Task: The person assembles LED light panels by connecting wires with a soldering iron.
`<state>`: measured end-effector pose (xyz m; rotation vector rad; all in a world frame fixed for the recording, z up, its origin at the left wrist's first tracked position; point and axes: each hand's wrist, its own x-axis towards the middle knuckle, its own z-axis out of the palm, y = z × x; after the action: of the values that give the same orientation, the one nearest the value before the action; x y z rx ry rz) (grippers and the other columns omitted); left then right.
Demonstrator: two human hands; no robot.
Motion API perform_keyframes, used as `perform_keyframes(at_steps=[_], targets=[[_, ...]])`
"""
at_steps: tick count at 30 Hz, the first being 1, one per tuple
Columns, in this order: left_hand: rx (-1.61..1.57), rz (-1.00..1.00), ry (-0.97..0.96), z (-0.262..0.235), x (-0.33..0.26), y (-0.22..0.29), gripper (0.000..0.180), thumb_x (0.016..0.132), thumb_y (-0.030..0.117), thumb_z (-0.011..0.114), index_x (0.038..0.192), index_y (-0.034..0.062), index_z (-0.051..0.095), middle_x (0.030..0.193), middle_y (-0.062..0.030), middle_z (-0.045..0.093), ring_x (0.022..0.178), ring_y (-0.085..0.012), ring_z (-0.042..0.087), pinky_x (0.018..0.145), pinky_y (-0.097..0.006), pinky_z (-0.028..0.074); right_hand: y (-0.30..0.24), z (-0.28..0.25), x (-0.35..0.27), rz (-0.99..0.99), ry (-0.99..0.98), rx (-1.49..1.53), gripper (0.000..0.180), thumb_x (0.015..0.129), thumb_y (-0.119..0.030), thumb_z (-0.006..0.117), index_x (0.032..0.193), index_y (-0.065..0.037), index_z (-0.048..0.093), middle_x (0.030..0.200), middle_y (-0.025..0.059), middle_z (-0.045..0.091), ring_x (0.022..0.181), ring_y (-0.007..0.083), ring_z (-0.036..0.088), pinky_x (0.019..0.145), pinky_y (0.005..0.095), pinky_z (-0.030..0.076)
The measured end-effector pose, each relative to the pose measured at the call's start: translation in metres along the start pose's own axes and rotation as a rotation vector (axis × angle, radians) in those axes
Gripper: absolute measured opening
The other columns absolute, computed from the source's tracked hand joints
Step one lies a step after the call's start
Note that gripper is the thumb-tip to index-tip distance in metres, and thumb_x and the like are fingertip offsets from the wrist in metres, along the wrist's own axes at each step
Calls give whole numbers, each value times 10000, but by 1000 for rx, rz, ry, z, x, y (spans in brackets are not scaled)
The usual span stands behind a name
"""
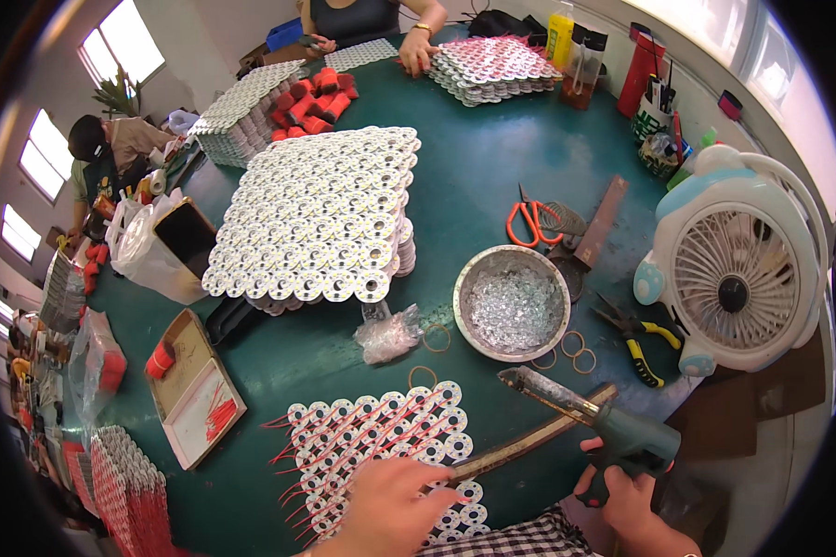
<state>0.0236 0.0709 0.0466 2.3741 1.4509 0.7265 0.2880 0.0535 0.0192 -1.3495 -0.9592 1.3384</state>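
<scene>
My right hand [627,501] grips a dark green soldering gun [636,436] with a stained metal barrel, pointing up and left. Beneath the barrel, a narrow worn strip [529,436] slants across the table toward my left hand. Lying over a panel of round white circuit boards [372,422], my left hand [395,506] has its thumb and forefinger apart. Its forefinger is close to the strip's lower end; whether they touch I cannot tell. Thin red wires run diagonally across the panel and stick out at its left edge.
A bowl [515,302] of small clear, shiny pieces stands near orange-handled scissors [529,223], pliers [641,339] and a white fan [734,278]. Stacked panels [316,213] fill the middle; left is a shallow box [195,390]. Across the table a person's hand [418,51] touches another stack [492,70].
</scene>
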Motion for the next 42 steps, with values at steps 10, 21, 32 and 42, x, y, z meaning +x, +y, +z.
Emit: perform_keyframes(at_steps=[10,21,32,42], targets=[[-124,296,-142,39,10,-17,159,671,104,581,812,40,545,1019,-113,546,832,-232,542,693,-322,469,6,-6,-9,-53,81,99,430,794,-131,484,1176,36,377,1029,193,533,527,262,579,417,311,453],[-69,266,-32,17,43,-61,94,648,87,643,733,79,603,894,-60,575,800,-249,540,699,-364,442,15,-22,-23,12,24,59,392,789,-127,501,1137,33,414,989,175,554,600,236,593,512,320,487],[63,-48,148,32,-21,-36,177,585,70,689,737,142,634,652,20,467,655,-178,474,610,-333,325,36,-7,-21,-291,-463,-326,447,778,-102,643,1160,57,471,1056,163,578,912,220,591,804,293,475],[20,-36,146,38,-23,-39,188,589,66,683,756,138,638,655,16,464,655,-175,480,626,-328,335,70,-18,-44,-291,-361,-315,458,765,-74,626,1162,33,426,1030,158,575,887,224,580,785,319,449]])
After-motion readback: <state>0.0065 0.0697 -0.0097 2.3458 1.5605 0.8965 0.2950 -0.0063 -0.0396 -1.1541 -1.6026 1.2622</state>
